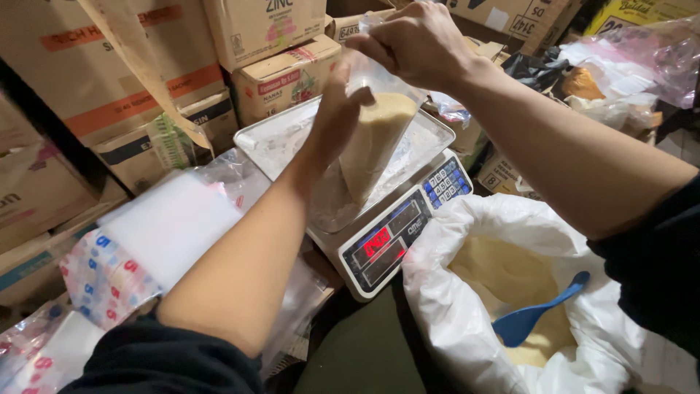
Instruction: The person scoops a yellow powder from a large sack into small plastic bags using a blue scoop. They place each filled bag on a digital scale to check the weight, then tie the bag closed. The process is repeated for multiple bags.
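Now we've got the clear bag (375,142) of pale yellow grain standing on the scale's steel tray (273,138), our right hand (415,40) pinching its mouth shut up top, our left hand (339,109) wrapped closed around its side. Best we keep that neck gathered tight and the bag upright, we reckon, clear of the open white sack (445,292) with its blue scoop (529,317).

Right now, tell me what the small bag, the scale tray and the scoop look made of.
Small bag: thin clear plastic film, since the tan powder shows through it. Scale tray: dull grey metal, probably steel, dusted white. Scoop: smooth blue moulded plastic, matte, lying in the white sack.
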